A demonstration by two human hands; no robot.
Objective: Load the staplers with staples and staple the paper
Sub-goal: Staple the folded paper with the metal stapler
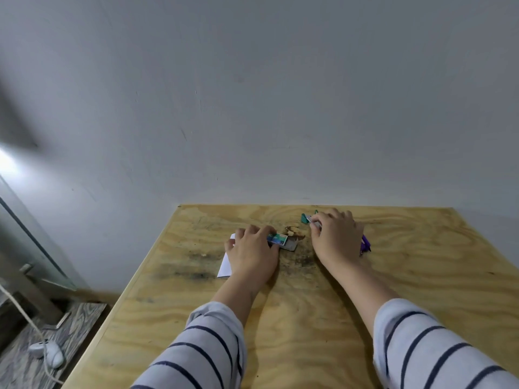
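Observation:
My left hand (252, 251) rests on a folded white paper (225, 266) and holds a small blue-green staple box (278, 239), whose grey inner tray (292, 245) is slid out to the right. My right hand (335, 234) lies over the far middle of the table, fingertips pinching the metal end of a green stapler (306, 218). A purple stapler (365, 244) peeks out from under the right side of that hand. Most of both staplers is hidden.
The plywood table (309, 318) has dark stains in the middle and ends at a grey wall at the back. Off its left edge, on the floor, lie a white device (47, 352) and a cord.

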